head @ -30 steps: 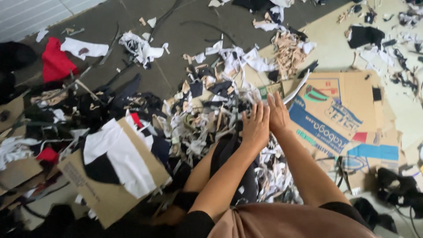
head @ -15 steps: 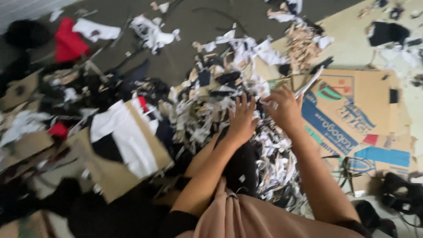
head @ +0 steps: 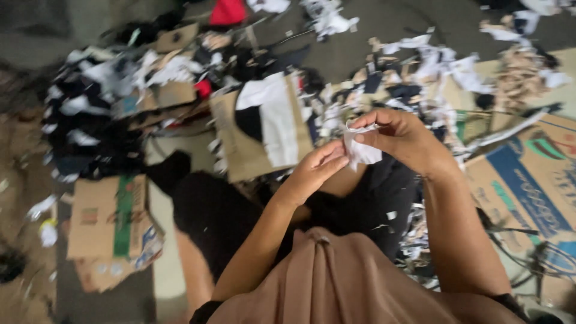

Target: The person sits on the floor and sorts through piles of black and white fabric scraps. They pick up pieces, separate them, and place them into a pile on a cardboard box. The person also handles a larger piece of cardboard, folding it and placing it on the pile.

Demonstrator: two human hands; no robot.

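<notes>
Both my hands hold a small white scrap of cloth (head: pixel 360 147) in front of me, above my lap. My right hand (head: pixel 402 139) pinches its upper edge with thumb and fingers. My left hand (head: pixel 315 171) grips its lower left side with the fingertips. A heap of black, white and grey fabric scraps (head: pixel 390 90) lies on the floor just beyond my hands. My brown garment (head: pixel 336 282) fills the bottom of the view.
A flattened cardboard sheet with white and black cloth on it (head: pixel 264 126) lies ahead. A printed cardboard box (head: pixel 528 180) sits at the right, a folded one (head: pixel 111 222) at the left. A dark pile of scraps (head: pixel 90 120) is at the far left, red cloth (head: pixel 228 11) at the top.
My hands left the scrap heap and came up toward me, now holding a white scrap between them. The view swung to the left.
</notes>
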